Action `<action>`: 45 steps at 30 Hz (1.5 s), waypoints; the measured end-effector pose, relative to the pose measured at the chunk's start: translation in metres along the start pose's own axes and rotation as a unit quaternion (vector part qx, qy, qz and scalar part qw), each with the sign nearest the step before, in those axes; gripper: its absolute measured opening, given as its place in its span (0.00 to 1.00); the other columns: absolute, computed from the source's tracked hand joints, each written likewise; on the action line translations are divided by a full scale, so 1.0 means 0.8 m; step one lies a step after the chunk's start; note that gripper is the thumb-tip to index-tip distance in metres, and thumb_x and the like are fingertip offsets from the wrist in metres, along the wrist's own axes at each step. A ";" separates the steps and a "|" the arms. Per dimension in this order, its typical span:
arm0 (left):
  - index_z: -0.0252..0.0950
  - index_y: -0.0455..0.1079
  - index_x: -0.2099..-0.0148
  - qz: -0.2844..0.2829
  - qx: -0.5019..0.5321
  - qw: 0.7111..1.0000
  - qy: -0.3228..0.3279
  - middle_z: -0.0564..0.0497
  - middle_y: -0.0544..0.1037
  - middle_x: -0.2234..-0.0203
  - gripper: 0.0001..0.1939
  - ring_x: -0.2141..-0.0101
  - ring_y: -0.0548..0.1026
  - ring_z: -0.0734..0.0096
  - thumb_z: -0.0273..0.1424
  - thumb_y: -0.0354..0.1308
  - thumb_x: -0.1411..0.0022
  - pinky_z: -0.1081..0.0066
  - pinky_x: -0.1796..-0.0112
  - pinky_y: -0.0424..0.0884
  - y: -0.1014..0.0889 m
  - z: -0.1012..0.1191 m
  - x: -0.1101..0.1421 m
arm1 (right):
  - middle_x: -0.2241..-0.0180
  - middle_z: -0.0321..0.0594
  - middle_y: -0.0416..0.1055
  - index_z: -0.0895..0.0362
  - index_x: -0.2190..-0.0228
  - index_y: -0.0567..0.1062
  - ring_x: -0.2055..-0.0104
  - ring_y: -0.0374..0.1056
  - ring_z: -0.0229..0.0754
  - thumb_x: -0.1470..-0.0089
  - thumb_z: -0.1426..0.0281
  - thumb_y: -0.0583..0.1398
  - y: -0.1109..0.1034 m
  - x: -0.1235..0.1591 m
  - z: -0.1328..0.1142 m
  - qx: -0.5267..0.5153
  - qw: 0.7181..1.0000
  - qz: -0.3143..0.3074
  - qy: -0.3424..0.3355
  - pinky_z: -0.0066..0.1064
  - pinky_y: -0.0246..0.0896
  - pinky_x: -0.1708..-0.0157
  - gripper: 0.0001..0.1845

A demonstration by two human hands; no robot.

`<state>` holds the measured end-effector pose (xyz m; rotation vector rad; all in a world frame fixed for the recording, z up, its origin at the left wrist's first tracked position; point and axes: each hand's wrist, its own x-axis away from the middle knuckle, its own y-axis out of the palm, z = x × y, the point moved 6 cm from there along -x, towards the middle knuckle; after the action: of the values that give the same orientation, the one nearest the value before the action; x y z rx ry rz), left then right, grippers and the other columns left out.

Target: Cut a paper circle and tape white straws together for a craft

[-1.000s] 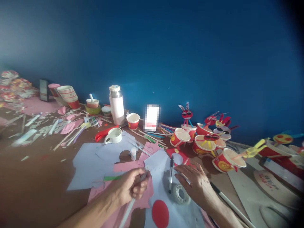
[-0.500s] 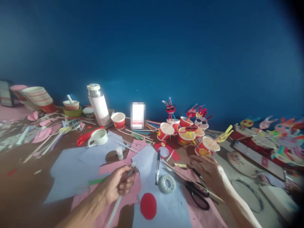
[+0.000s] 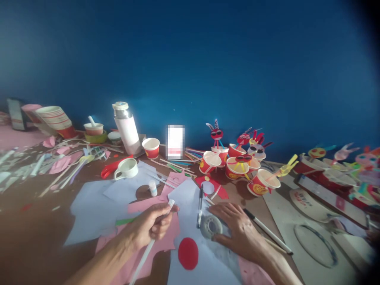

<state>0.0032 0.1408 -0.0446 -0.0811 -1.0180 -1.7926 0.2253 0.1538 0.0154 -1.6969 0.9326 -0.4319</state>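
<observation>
While left grip [image 3: 156,224] clamps a white stick [image 3: 145,255], right grip [image 3: 236,226], spread apart, is back beside tape [image 3: 205,227]

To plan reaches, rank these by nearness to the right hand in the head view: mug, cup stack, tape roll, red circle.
1. Tape roll, beside the right hand
2. Red circle, front left
3. Mug, farther left
4. Cup stack, far back left

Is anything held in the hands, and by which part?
The left hand grips a white strip near its upper end; whether the right hand holds anything is unclear.
</observation>
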 end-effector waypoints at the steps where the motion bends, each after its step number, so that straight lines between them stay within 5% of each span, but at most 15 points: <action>1: 0.31 0.69 0.59 -0.004 0.001 1.000 0.002 0.61 0.56 0.84 0.15 0.86 0.45 0.86 0.39 0.58 0.43 0.81 0.85 0.41 0.001 0.000 0.000 | 0.53 0.44 0.71 0.53 0.50 0.68 0.50 0.64 0.50 0.56 0.63 0.65 0.004 0.000 -0.005 -0.003 1.000 -0.006 -0.004 0.43 0.59 0.52 0.30; 7: 0.33 0.68 0.64 -0.009 0.004 1.000 0.005 0.61 0.56 0.84 0.15 0.86 0.45 0.86 0.40 0.59 0.44 0.81 0.85 0.41 -0.001 -0.002 0.001 | 0.55 0.42 0.72 0.52 0.51 0.68 0.53 0.66 0.49 0.53 0.67 0.63 0.012 0.002 -0.007 0.016 1.000 0.014 -0.020 0.42 0.59 0.53 0.25; 13: 0.34 0.66 0.65 -0.027 0.001 1.000 0.000 0.61 0.58 0.84 0.13 0.86 0.46 0.85 0.39 0.59 0.44 0.80 0.85 0.41 0.002 -0.003 0.001 | 0.56 0.48 0.71 0.56 0.48 0.63 0.54 0.66 0.52 0.47 0.63 0.59 0.003 0.009 0.046 0.112 0.986 0.110 0.057 0.43 0.61 0.57 0.26; 18: 0.34 0.66 0.65 -0.091 0.036 0.995 0.016 0.60 0.57 0.84 0.09 0.86 0.46 0.85 0.34 0.59 0.42 0.81 0.86 0.41 0.018 0.003 0.010 | 0.52 0.46 0.69 0.55 0.49 0.65 0.51 0.65 0.52 0.45 0.64 0.57 0.007 0.013 0.064 0.138 0.982 0.113 0.070 0.44 0.60 0.55 0.22; 22: 0.33 0.67 0.65 -0.159 0.074 0.984 0.028 0.60 0.58 0.84 0.07 0.87 0.46 0.86 0.33 0.59 0.41 0.82 0.87 0.42 0.032 0.007 0.020 | 0.53 0.46 0.70 0.53 0.54 0.70 0.53 0.66 0.50 0.43 0.64 0.56 -0.008 0.000 0.029 0.079 0.987 0.133 0.052 0.43 0.58 0.55 0.16; 26: 0.35 0.67 0.67 -0.208 0.091 0.973 0.043 0.60 0.60 0.85 0.07 0.89 0.48 0.86 0.34 0.58 0.40 0.82 0.88 0.46 0.038 0.006 0.023 | 0.59 0.40 0.74 0.52 0.60 0.74 0.56 0.68 0.44 0.42 0.69 0.54 -0.012 -0.029 -0.033 -0.110 0.990 0.087 0.031 0.36 0.59 0.56 0.11; 31: 0.37 0.68 0.65 -0.234 0.092 0.966 0.063 0.60 0.61 0.85 0.07 0.89 0.48 0.86 0.35 0.57 0.39 0.83 0.88 0.48 0.039 0.004 0.023 | 0.65 0.35 0.75 0.53 0.64 0.77 0.62 0.70 0.38 0.43 0.72 0.54 0.010 -0.059 -0.092 -0.346 0.935 0.023 0.079 0.26 0.61 0.61 0.11; 36: 0.36 0.68 0.64 -0.230 0.083 0.966 0.086 0.60 0.61 0.85 0.07 0.89 0.48 0.85 0.35 0.55 0.38 0.82 0.88 0.50 0.039 0.007 0.024 | 0.68 0.35 0.75 0.54 0.63 0.78 0.66 0.68 0.38 0.44 0.69 0.55 0.027 -0.068 -0.101 -0.414 0.900 0.018 0.131 0.27 0.60 0.64 0.12; 45: 0.37 0.68 0.62 -0.231 0.045 0.968 0.086 0.59 0.62 0.88 0.07 0.89 0.49 0.83 0.35 0.53 0.37 0.80 0.86 0.53 0.038 -0.002 0.025 | 0.72 0.38 0.72 0.56 0.67 0.78 0.68 0.66 0.40 0.45 0.60 0.57 0.056 -0.065 -0.106 -0.540 0.832 -0.001 0.129 0.29 0.60 0.66 0.14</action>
<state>0.0183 0.1221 -0.0179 0.3932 -1.0473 -2.1225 0.1181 0.1350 0.0114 -2.6967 1.5389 -0.0991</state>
